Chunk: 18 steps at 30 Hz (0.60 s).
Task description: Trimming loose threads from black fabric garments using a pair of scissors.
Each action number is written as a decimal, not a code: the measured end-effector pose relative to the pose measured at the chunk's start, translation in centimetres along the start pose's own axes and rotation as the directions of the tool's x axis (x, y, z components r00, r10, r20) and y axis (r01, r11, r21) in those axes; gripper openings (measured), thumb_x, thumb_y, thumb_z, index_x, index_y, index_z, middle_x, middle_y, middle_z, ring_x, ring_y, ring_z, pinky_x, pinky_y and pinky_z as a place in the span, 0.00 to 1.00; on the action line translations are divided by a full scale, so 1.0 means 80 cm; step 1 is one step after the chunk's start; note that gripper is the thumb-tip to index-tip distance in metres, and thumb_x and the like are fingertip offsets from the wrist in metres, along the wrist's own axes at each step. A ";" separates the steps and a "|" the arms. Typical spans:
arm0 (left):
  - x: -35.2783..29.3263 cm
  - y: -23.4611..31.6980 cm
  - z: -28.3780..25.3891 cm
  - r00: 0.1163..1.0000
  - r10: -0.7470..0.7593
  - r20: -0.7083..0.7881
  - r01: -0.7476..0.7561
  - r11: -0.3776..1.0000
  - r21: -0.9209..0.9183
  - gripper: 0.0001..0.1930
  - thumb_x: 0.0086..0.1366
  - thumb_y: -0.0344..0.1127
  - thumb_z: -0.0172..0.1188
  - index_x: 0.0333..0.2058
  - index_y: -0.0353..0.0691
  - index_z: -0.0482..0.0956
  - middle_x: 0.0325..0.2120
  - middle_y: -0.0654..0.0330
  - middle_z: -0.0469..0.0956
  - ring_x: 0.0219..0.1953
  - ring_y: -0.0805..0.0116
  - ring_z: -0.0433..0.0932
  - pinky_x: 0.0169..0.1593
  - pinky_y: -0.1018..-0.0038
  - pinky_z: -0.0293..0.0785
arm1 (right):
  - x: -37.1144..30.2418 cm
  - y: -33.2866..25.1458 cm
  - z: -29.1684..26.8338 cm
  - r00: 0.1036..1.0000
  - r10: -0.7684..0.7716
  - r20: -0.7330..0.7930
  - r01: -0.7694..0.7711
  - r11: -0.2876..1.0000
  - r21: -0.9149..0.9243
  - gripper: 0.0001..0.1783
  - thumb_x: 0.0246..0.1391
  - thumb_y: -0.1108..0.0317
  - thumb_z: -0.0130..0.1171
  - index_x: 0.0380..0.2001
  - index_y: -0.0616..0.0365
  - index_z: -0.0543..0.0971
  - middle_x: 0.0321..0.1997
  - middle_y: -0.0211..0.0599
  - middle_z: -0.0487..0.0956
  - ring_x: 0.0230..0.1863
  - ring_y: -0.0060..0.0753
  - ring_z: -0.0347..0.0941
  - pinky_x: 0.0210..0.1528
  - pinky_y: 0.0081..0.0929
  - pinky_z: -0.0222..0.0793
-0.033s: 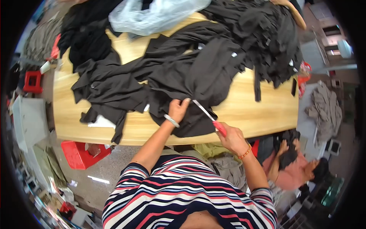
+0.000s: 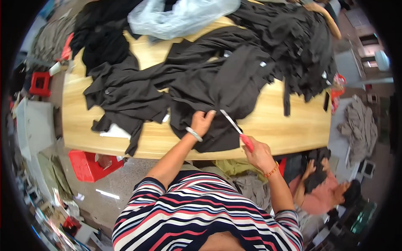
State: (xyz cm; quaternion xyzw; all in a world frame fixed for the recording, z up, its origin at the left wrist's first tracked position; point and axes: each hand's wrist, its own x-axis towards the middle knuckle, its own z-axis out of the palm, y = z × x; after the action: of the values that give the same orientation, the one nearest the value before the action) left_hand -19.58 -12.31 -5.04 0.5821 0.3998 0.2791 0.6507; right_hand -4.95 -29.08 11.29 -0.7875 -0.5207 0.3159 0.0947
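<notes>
Head view: 2 bare hands at 1 wood-look counter (image 2: 289, 136). Left hand (image 2: 203, 122): fingers closed on 1 dark garment (image 2: 240, 83), which is spread mid-counter toward the near edge. Right hand (image 2: 260, 154): fingers wrapped around 1 red-handled tool (image 2: 247, 143), narrow pale blade (image 2: 231, 121) angled up-left over the garment, contact unclear. Labels: at least 3 small white tags (image 2: 263, 64) on dark cloth, writing too small to read. 1 clear plastic bag (image 2: 180, 21), far side; 2 red stools (image 2: 81, 165), left; 1 co-worker (image 2: 316, 201), lower right.
</notes>
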 end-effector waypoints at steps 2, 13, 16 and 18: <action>-0.005 0.000 0.012 1.000 0.007 0.012 -0.006 0.999 -0.043 0.15 0.64 0.41 0.60 0.32 0.30 0.79 0.24 0.58 0.79 0.27 0.72 0.75 0.31 0.73 0.72 | -0.004 0.016 0.003 0.994 0.090 -0.064 -0.084 0.993 0.088 0.20 0.53 0.65 0.58 0.51 0.47 0.73 0.27 0.52 0.79 0.31 0.59 0.76 0.35 0.49 0.71; 0.007 0.097 -0.103 0.978 0.166 -0.125 -0.173 0.984 -0.052 0.15 0.70 0.41 0.51 0.31 0.37 0.79 0.28 0.63 0.78 0.30 0.71 0.72 0.36 0.68 0.69 | 0.031 0.020 -0.025 0.931 0.181 -0.318 -0.018 0.891 0.454 0.20 0.58 0.75 0.54 0.55 0.64 0.72 0.41 0.38 0.79 0.29 0.19 0.73 0.37 0.21 0.71; 0.034 0.197 -0.249 0.900 0.250 -0.358 -0.287 0.956 -0.055 0.18 0.72 0.40 0.42 0.50 0.36 0.74 0.46 0.55 0.77 0.49 0.64 0.76 0.58 0.64 0.69 | 0.040 0.015 -0.034 0.918 0.221 -0.329 -0.051 0.889 0.456 0.20 0.58 0.73 0.55 0.54 0.62 0.73 0.32 0.34 0.78 0.28 0.20 0.72 0.36 0.21 0.70; 0.040 0.301 -0.305 0.916 0.193 -0.351 -0.317 0.885 -0.342 0.26 0.73 0.49 0.39 0.57 0.32 0.67 0.55 0.49 0.71 0.57 0.56 0.71 0.61 0.59 0.67 | 0.048 0.017 -0.035 0.920 0.229 -0.317 -0.076 0.900 0.428 0.19 0.58 0.71 0.55 0.53 0.58 0.74 0.24 0.32 0.76 0.27 0.23 0.73 0.36 0.23 0.70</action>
State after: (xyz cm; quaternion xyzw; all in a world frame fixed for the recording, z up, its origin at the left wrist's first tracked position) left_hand -36.10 7.40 17.86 0.4375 0.3509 0.5244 0.6406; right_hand -1.26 -25.78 11.33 -0.8335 -0.3527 0.2744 0.3250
